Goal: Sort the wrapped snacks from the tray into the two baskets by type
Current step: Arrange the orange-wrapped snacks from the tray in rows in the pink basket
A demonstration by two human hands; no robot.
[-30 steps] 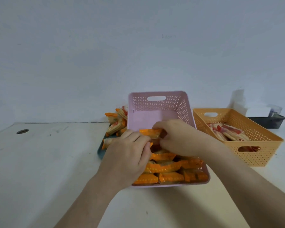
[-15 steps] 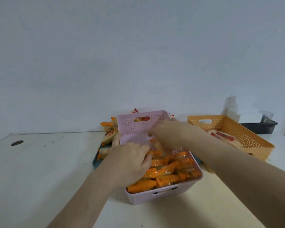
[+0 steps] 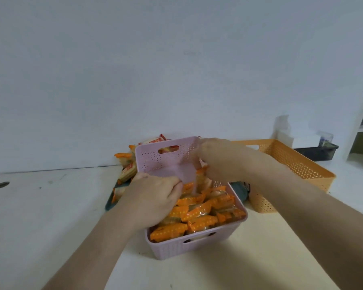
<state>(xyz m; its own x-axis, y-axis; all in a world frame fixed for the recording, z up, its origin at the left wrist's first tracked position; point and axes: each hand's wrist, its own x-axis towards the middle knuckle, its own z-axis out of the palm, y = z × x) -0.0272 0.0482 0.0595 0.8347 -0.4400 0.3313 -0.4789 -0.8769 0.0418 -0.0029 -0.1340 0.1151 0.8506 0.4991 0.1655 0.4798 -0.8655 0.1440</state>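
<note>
Your orange-wrapped snacks (image 3: pixel 195 214) fill the near half of the pink basket (image 3: pixel 166 162), heaped nearly to the rim, while the far half shows bare floor. That seems to be why both your hands are inside it: you appear to be packing or shifting the pile to use the free space. Your left hand (image 3: pixel 153 199) lies curled over the near-left part of the heap, fingers bent down onto the wrappers; whether it pinches one packet or only presses on them, you cannot tell from here. Your right hand (image 3: pixel 220 160) reaches in over the far right wall, blurred, with a packet or two hanging at its fingertips (image 3: pixel 199 176), so it looks closed on a snack, though the hold itself is unclear.

The pink basket stands directly before you, overlapping the dark tray (image 3: pixel 109 206), which keeps each transfer short. On the tray behind and to the left, more unsorted snacks (image 3: pixel 127 171) wait, so the sorting is not finished. The orange basket (image 3: pixel 298 164) stands just beside on your right, its contents hidden by your forearm. All rests on the white table (image 3: pixel 50 216).
</note>
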